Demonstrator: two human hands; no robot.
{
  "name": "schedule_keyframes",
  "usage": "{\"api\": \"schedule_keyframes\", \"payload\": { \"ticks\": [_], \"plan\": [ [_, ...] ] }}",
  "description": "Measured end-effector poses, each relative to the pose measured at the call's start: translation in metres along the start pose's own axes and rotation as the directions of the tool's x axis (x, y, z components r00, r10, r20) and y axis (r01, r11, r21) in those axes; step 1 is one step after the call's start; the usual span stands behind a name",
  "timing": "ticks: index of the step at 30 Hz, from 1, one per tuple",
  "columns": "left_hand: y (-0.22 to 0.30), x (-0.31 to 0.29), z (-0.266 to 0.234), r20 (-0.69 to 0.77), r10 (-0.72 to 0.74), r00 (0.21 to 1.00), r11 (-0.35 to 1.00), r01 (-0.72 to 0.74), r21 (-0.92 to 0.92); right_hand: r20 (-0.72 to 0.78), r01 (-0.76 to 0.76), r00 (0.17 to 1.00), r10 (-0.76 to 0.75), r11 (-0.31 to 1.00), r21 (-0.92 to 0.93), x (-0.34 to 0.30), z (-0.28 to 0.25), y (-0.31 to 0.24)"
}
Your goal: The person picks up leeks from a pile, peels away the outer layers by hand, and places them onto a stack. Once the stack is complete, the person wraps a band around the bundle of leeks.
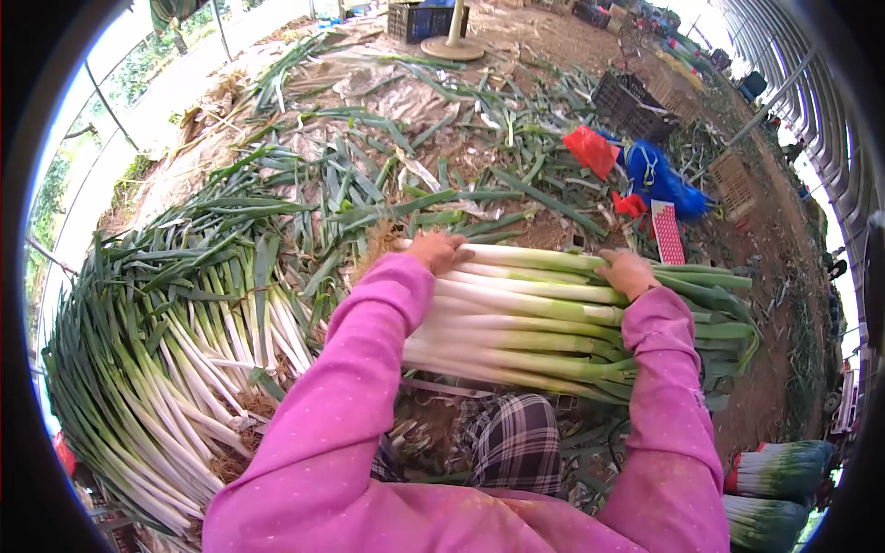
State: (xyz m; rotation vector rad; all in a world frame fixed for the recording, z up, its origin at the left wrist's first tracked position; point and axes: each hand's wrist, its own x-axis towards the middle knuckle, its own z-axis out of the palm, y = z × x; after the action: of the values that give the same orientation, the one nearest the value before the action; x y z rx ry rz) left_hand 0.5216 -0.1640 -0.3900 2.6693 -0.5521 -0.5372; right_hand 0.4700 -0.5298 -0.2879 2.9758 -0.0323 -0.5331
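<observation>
A row of long green onions lies side by side in front of me, white shafts to the left and trimmed green leaves to the right. My left hand is curled over the far stalk near its root end. Brownish roots stick out just left of that hand. Farther right, my right hand grips the far side of the row where the white turns to green. What supports the row is mostly hidden beneath it. A large heap of untrimmed green onions spreads on the ground at my left.
Cut leaves litter the ground ahead. Black crates stand beyond, near blue plastic netting, a red bag and a pink-and-white patterned strip. Bundled green onions lie at the lower right. A pole on a round base stands far ahead.
</observation>
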Motion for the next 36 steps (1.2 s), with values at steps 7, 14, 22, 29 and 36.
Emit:
{"api": "schedule_keyframes", "payload": {
  "ticks": [7, 14, 22, 29, 36],
  "plan": [
    [-0.009, -0.073, -0.018, -0.244, 0.115, 0.963, 0.993, -0.119, -0.001, -0.357, 0.073, 0.934, -0.029, 0.991, 0.11, -0.048, -0.012, -0.01],
    [-0.017, -0.116, 0.007, -0.092, 0.125, 0.988, 0.992, -0.127, -0.022, -0.325, 0.323, 0.914, -0.245, 0.922, 0.214, -0.072, 0.013, -0.007],
    [0.004, -0.113, 0.005, -0.126, 0.094, 0.988, 0.995, -0.095, 0.001, -0.103, 0.369, 0.925, -0.367, 0.929, 0.003, -0.042, 0.005, -0.007],
    [-0.002, -0.103, 0.016, -0.177, 0.096, 0.979, 0.995, -0.092, 0.033, -0.029, 0.234, 0.97, -0.24, 0.963, -0.137, -0.04, -0.009, -0.031],
    [0.0, -0.103, 0.022, -0.185, 0.086, 0.979, 0.996, -0.077, 0.054, -0.451, 0.22, 0.808, -0.38, 0.904, -0.367, -0.038, 0.012, -0.031]
  ]
}}
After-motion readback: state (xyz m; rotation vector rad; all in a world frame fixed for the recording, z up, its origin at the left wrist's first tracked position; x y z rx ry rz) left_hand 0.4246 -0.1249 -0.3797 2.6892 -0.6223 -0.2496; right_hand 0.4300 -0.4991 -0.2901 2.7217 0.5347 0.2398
